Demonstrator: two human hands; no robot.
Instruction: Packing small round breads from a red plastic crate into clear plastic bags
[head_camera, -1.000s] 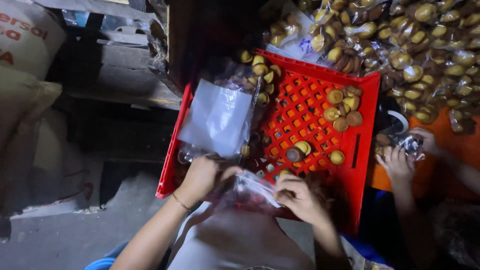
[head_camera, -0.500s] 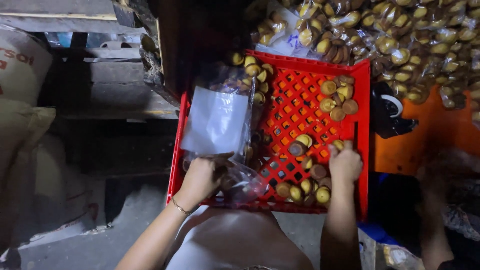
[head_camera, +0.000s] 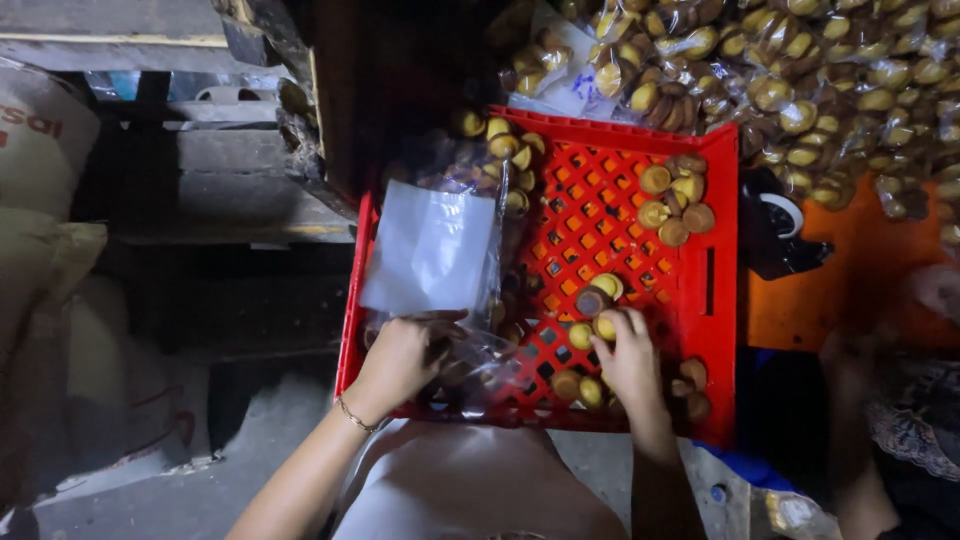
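Gripping bag (head_camera: 470, 365), cakes (head_camera: 592, 330) at crate (head_camera: 715, 300) edge

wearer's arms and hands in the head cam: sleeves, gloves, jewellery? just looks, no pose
Both forearms are bare, with no sleeves in view. Both hands are ungloved: left hand, right hand. The left wrist carries a thin gold-coloured bracelet. No ring or watch can be made out in the dim light. The right wrist looks bare.

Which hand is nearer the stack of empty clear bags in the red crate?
Left. The left hand sits just below the stack of clear bags, at its lower edge, gripping a clear bag. The right hand is further off to the right, on the small round cakes.
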